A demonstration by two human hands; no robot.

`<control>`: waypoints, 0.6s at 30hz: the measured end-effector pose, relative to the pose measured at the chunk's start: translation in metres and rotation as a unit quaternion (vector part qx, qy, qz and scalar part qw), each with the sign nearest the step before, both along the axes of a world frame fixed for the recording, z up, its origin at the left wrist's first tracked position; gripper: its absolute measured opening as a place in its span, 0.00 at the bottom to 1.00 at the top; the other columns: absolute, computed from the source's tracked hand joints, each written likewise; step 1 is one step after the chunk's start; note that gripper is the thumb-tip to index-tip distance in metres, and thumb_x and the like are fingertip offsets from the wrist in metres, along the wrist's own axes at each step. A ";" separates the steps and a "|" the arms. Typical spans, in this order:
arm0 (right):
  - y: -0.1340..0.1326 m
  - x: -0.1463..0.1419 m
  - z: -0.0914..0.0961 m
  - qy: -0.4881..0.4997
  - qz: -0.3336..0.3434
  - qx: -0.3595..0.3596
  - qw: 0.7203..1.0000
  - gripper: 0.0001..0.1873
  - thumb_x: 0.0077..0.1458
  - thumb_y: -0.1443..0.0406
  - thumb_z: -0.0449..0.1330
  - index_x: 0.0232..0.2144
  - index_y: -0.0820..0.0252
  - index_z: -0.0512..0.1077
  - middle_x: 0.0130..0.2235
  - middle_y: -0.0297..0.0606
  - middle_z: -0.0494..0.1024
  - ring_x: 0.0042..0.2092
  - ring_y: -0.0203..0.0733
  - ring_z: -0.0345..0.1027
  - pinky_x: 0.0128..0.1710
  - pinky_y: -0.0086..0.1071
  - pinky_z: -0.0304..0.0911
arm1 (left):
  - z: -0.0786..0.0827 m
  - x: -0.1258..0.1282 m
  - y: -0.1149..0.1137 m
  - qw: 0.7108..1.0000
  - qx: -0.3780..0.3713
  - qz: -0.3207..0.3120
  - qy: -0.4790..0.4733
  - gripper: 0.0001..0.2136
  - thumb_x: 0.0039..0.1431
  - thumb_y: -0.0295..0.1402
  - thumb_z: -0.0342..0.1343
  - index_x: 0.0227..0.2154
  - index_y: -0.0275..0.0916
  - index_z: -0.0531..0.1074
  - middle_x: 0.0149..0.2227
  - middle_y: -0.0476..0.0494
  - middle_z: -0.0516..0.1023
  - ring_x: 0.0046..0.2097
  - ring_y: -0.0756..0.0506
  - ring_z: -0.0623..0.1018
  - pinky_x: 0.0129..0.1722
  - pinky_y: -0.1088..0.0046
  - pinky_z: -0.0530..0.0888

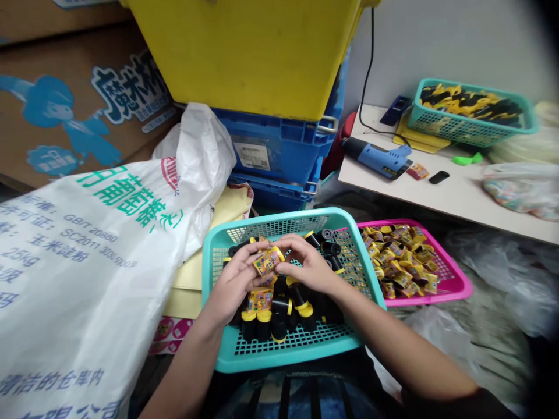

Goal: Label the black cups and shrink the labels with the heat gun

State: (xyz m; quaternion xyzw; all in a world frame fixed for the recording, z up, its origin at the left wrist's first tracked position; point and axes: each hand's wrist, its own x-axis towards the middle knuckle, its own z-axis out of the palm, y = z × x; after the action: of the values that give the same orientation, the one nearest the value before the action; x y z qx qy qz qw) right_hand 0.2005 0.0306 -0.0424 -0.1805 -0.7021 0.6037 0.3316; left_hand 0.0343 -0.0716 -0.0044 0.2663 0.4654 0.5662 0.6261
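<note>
Above a turquoise basket [279,364], my two hands meet on a small canister [267,261] with a colourful yellow printed wrapper and a yellow end. My left hand [236,276] supports it from the left, fingers curled around it. From the right, my right hand [309,266] pinches its yellow end between thumb and fingers. Below them in the basket lie several black canisters with yellow ends [278,326], some upright and some on their sides. A flat printed wrapper [261,299] rests among them. Part of the basket's contents is hidden under my hands.
A pink basket [454,279] of wrapped canisters [402,259] stands on the right. Behind it, a table [458,195] carries a blue heat gun [379,156] and another turquoise basket [471,131]. Stacked crates [253,64] rise ahead; a white sack [100,273] leans at left.
</note>
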 end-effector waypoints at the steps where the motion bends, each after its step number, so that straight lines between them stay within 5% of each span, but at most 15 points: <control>1: -0.001 0.000 0.000 0.004 0.003 -0.012 1.000 0.22 0.54 0.55 0.66 0.47 0.58 0.70 0.45 0.41 0.67 0.44 0.39 0.65 0.40 0.31 0.64 | -0.002 -0.001 0.000 1.000 -0.014 0.005 0.019 0.16 0.55 0.36 0.62 0.47 0.42 0.75 0.48 0.41 0.80 0.46 0.45 0.80 0.46 0.69 0.77; 6: -0.003 0.001 0.004 0.009 0.014 -0.050 0.999 0.26 0.48 0.54 0.70 0.44 0.60 0.68 0.43 0.40 0.71 0.43 0.40 0.66 0.43 0.34 0.65 | -0.008 0.000 0.000 0.996 -0.025 0.053 0.068 0.16 0.48 0.39 0.68 0.38 0.37 0.80 0.35 0.40 0.84 0.36 0.44 0.82 0.39 0.68 0.79; 14: -0.005 0.001 0.008 0.022 -0.060 0.170 0.983 0.16 0.54 0.61 0.66 0.45 0.55 0.70 0.47 0.42 0.70 0.51 0.44 0.64 0.52 0.41 0.62 | 0.001 0.006 0.002 0.999 0.007 0.020 0.036 0.18 0.48 0.39 0.67 0.41 0.40 0.74 0.40 0.45 0.79 0.35 0.47 0.80 0.36 0.68 0.80; 16: -0.005 0.004 0.010 0.012 -0.004 0.135 0.991 0.21 0.57 0.60 0.63 0.52 0.53 0.67 0.54 0.43 0.65 0.58 0.46 0.59 0.60 0.44 0.55 | -0.001 0.009 0.003 0.995 -0.009 0.035 0.097 0.18 0.45 0.35 0.69 0.40 0.40 0.74 0.36 0.48 0.79 0.32 0.49 0.79 0.33 0.72 0.79; 18: -0.004 0.006 0.011 0.027 0.069 0.011 0.997 0.27 0.60 0.55 0.59 0.59 0.52 0.60 0.60 0.42 0.60 0.63 0.46 0.53 0.63 0.45 0.50 | -0.003 0.011 0.003 0.991 -0.016 0.042 0.129 0.17 0.44 0.34 0.70 0.38 0.39 0.76 0.35 0.48 0.79 0.32 0.49 0.79 0.33 0.73 0.79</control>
State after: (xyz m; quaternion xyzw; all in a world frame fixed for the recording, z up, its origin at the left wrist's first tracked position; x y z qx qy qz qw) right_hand 0.2061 0.0261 -0.0312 -0.1116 -0.7107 0.6218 0.3096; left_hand 0.0455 -0.0683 -0.0071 0.3073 0.5621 0.5455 0.5403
